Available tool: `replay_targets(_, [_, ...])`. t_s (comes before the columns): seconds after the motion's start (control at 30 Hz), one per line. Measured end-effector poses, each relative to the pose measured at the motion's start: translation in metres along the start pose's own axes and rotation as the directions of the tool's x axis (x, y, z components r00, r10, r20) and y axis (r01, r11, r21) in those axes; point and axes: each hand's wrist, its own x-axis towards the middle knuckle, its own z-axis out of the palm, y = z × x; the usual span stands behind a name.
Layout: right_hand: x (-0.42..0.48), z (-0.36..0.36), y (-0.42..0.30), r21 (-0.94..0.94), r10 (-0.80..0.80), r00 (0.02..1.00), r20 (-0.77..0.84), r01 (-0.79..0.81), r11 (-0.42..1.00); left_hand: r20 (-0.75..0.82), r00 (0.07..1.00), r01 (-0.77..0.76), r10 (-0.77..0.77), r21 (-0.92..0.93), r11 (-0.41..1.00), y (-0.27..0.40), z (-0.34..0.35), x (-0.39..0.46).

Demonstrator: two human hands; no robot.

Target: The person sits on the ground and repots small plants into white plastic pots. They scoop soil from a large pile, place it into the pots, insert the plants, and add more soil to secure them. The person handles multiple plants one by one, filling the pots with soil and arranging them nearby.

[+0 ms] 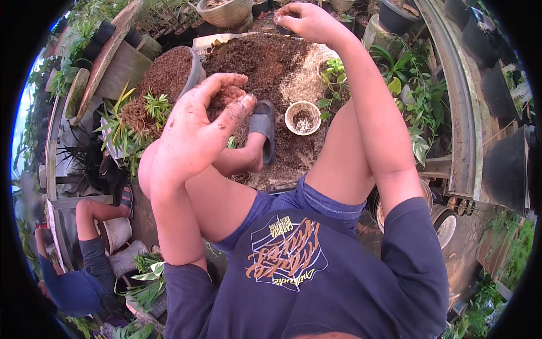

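My left hand (199,123) curls its soil-stained fingers and thumb around a clump of reddish-brown fibrous potting mix (226,96). It is raised in front of my left knee, near a large grey pot (194,70) heaped with similar fibre. My right hand (307,21) reaches out at the far edge of the soil heap, fingers bent towards the thumb; whether something small is between them cannot be made out. Dark soil mix (254,55) spreads before me, with a paler grainy patch (298,80) to its right. A small cream pot (302,118) with some pale residue inside stands between my legs.
A leafy potted plant (334,72) stands by my right knee. My sandalled foot (263,131) rests on the soil. A stone-coloured bowl planter (224,12) and a black pot (396,17) line the back. Another person (80,288) is at lower left.
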Motion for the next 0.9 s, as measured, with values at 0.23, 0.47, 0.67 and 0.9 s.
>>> replay_targets(0.23, [-0.009,0.004,-0.013,-0.088,0.084,0.989,0.119,-0.073,0.993,-0.039,0.999,-0.009,0.014,0.115,0.993,0.006,0.001,-0.003])
replay_targets(0.47, [-0.025,0.004,-0.017,-0.239,0.215,0.921,0.326,-0.140,0.961,-0.032,0.999,-0.016,0.017,0.034,0.999,0.001,0.001,-0.008])
replay_targets(0.67, [-0.037,0.002,-0.008,-0.226,0.104,0.911,0.399,-0.012,0.974,-0.106,0.994,-0.023,0.023,-0.001,1.000,-0.012,-0.018,-0.022])
replay_targets(0.9, [-0.038,0.002,-0.012,-0.320,0.243,0.868,0.433,-0.104,0.942,-0.234,0.972,-0.069,0.013,-0.232,0.970,-0.058,-0.058,-0.026])
